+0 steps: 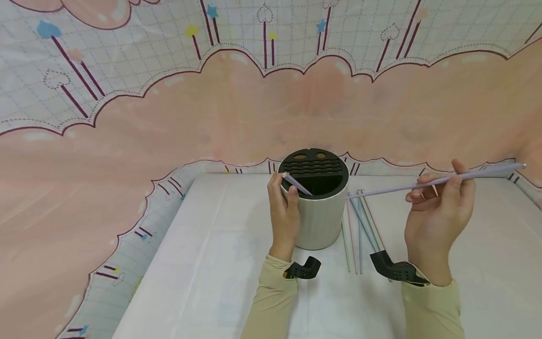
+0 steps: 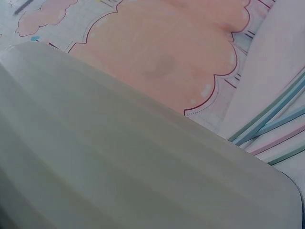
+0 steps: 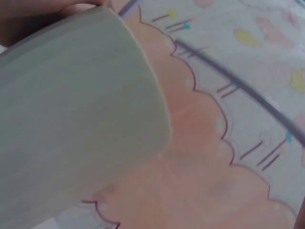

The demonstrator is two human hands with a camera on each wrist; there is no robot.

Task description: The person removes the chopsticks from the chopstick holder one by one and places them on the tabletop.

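A pale ribbed round holder [image 1: 319, 219] with a black slotted top stands on the white table [image 1: 211, 263]. My left hand [image 1: 282, 207] grips its left side, and a lilac straw [image 1: 298, 184] leans out of the holder's open half by the thumb. My right hand [image 1: 440, 207] pinches a long lilac straw [image 1: 444, 180] held level, its left tip near the holder's rim. Several coloured straws [image 1: 360, 230] lie on the table right of the holder. The left wrist view is filled by the holder's wall [image 2: 119, 152], with straws [image 2: 271, 124] at the right. The right wrist view shows the holder [image 3: 76, 109] and the held straw [image 3: 238, 86].
A pink and white patterned cloth [image 1: 254, 108] rises behind and to the left of the table, and wraps round its edges. Bare white tabletop lies left of the holder and at the far right.
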